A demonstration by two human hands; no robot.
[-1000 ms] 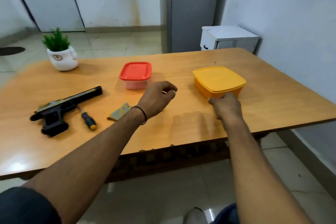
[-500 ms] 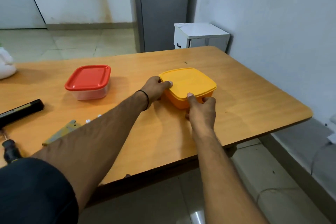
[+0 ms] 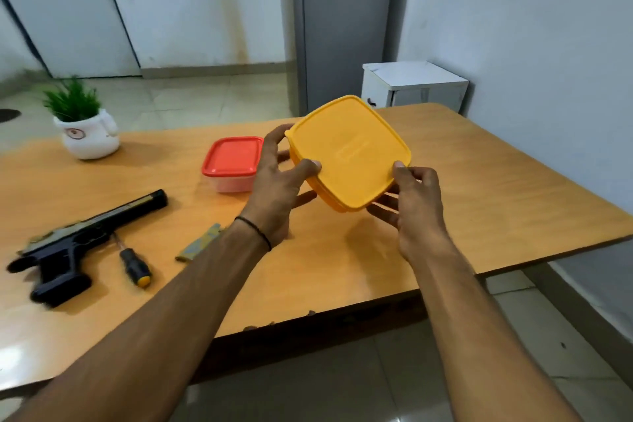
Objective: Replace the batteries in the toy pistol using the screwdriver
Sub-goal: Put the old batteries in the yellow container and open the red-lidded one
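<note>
1. Left hand and right hand both grasp the closed yellow box, held tilted above the table.
2. The toy pistol and screwdriver lie at the table's left. A loose flat piece nearby may be the battery cover, so fitting batteries likely remains.
3. The box's embossed mark is unreadable.

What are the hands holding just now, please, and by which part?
Both hold the yellow box: left hand at its left edge, right hand at its near right corner, thumbs on the lid, fingers beneath.
</note>
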